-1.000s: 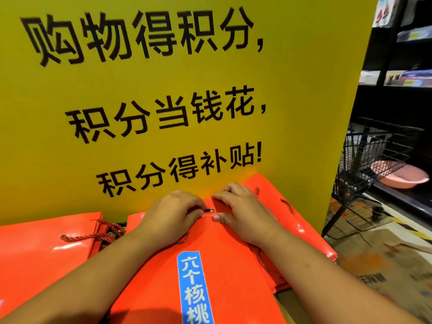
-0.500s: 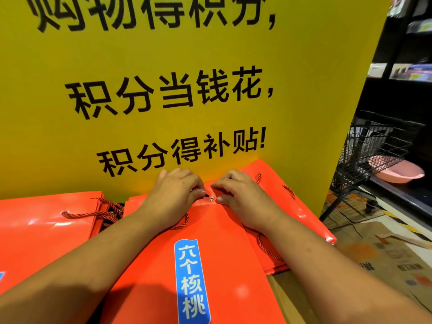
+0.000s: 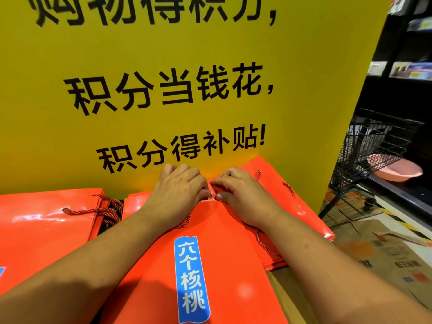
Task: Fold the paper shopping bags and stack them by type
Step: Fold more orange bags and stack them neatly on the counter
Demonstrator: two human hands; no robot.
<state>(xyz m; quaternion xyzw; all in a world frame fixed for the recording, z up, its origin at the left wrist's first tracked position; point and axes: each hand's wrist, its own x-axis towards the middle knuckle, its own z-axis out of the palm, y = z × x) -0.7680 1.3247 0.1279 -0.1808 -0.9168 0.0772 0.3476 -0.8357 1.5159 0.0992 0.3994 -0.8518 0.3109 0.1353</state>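
Head camera: at 12 o'clock my left hand [image 3: 180, 195] and right hand [image 3: 243, 197], fingers [image 3: 187, 170] curled, pinch the top edge of the orange bag [image 3: 222, 249], just beside the yellow sign [image 3: 140, 54]. Another bag stack [image 3: 42, 230] lies at 9 o'clock; bare wooden counter [image 3: 292, 300] shows at 5 o'clock.

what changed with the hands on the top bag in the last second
Both hands slid slightly up the top orange bag toward the yellow sign: left hand and right hand now curl at its top edge, thumbs beside the eyelet. Nothing was let go. The bag and the left stack stayed put.
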